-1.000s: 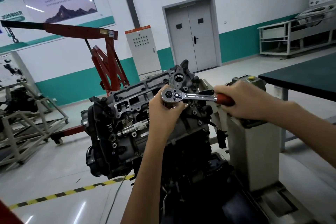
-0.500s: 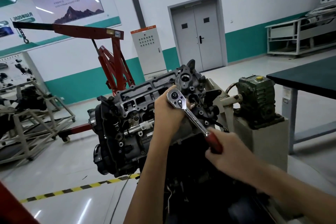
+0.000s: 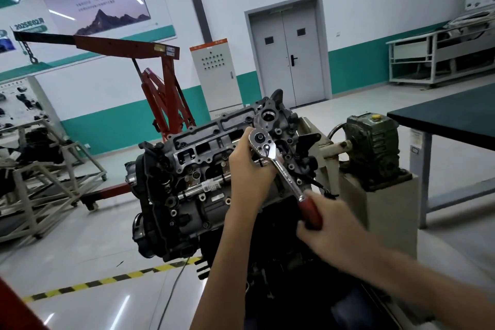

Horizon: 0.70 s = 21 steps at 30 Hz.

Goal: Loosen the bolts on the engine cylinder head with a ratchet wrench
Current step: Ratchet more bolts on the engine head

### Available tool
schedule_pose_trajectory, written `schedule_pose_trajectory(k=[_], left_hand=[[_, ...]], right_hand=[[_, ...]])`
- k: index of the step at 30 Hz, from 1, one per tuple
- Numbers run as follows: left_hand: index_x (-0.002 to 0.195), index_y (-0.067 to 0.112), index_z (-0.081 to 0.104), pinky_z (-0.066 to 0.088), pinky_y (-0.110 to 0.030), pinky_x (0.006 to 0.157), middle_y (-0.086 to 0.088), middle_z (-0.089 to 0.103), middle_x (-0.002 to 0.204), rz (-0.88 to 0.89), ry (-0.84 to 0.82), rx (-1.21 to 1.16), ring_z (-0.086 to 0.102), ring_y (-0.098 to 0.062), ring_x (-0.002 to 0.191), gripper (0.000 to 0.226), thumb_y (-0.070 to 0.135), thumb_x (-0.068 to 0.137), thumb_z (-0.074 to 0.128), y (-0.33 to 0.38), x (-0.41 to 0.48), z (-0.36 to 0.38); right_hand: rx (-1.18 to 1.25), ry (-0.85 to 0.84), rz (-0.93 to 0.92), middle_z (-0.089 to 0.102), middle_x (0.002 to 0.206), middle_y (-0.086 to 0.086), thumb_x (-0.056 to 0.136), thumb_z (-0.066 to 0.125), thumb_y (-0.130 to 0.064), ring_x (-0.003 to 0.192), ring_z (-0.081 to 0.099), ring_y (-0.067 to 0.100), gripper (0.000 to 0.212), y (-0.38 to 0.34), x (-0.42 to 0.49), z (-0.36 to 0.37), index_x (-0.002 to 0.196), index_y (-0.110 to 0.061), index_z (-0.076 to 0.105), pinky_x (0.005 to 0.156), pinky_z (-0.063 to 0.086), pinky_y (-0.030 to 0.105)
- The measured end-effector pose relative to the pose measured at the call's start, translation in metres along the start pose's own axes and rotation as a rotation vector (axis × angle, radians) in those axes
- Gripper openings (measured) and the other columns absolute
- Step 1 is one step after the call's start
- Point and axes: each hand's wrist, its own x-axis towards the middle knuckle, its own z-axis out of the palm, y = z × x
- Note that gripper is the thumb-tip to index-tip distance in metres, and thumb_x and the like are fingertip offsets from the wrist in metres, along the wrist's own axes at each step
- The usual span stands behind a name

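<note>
Chrome ratchet (image 3: 281, 169) sitting on cylinder head (image 3: 203, 142), handle now pointing down-right, level one second ago; right hand (image 3: 329, 225) clenching red grip, left hand (image 3: 249, 169) cupping drive end.

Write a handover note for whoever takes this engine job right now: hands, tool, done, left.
Left hand: grips the ratchet wrench at its head, steadying it near the right end of the cylinder head.
Right hand: grips the wrench's red handle, which points down and right, toward the person.
Done: the wrench is set in place on the cylinder head. The socket and bolt are hidden under the wrench head, so I cannot tell how loose the bolt is.
Left: finish this bolt, then loosen the others on the cylinder head.
</note>
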Motion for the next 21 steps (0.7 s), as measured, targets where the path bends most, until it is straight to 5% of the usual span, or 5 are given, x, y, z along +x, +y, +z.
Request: schedule_pose_trajectory(k=[5,11,15,18,21], left_hand=[[0.064,0.023,0.036,0.031,-0.012,0.052,0.017,0.042,0.055,-0.05,0.016,-0.027,0.033,0.0,0.052,0.045,-0.01,0.075,0.065,0.002,0.006,0.005],[0.055,0.019,0.038,0.032,-0.022,0.052,0.012,0.04,0.048,-0.129,-0.009,-0.032,0.033,-0.003,0.052,0.044,-0.013,0.074,0.062,0.003,0.012,0.0],[0.065,0.001,0.055,0.038,-0.023,0.054,-0.006,0.055,0.059,-0.13,-0.038,-0.081,0.046,-0.011,0.057,0.019,-0.009,0.072,0.069,0.006,0.012,-0.002],[0.068,0.004,0.058,0.039,-0.019,0.055,0.001,0.057,0.062,-0.116,-0.037,-0.061,0.048,-0.009,0.058,0.017,-0.006,0.073,0.07,0.005,0.011,-0.006],[0.071,0.019,0.055,0.04,-0.016,0.06,0.015,0.056,0.064,-0.073,-0.056,-0.056,0.048,-0.001,0.061,0.027,-0.004,0.075,0.069,0.003,0.006,-0.007]], right_hand=[[0.303,0.021,0.062,0.044,0.045,-0.01,0.071,0.06,-0.004,0.037,0.036,0.004,0.033,-0.019,-0.013,0.041,0.064,-0.033,0.048,0.039,0.033,0.015],[-0.276,-0.197,-0.14,0.053,0.06,-0.006,0.075,0.062,-0.003,0.048,0.053,0.006,0.027,0.017,0.032,-0.052,0.084,-0.028,0.054,0.048,0.049,0.023],[-0.66,-0.196,-0.315,0.052,0.06,-0.01,0.08,0.055,-0.023,0.053,0.054,0.005,0.016,0.014,0.085,-0.102,0.095,-0.02,0.055,0.056,0.051,0.026],[-0.671,-0.158,-0.314,0.052,0.061,-0.01,0.08,0.059,-0.017,0.054,0.053,0.003,0.015,0.015,0.086,-0.098,0.095,-0.017,0.056,0.055,0.048,0.021],[-0.438,-0.19,-0.115,0.056,0.067,-0.005,0.079,0.061,-0.009,0.055,0.058,0.007,0.017,0.021,0.049,-0.064,0.092,-0.017,0.053,0.053,0.051,0.021]])
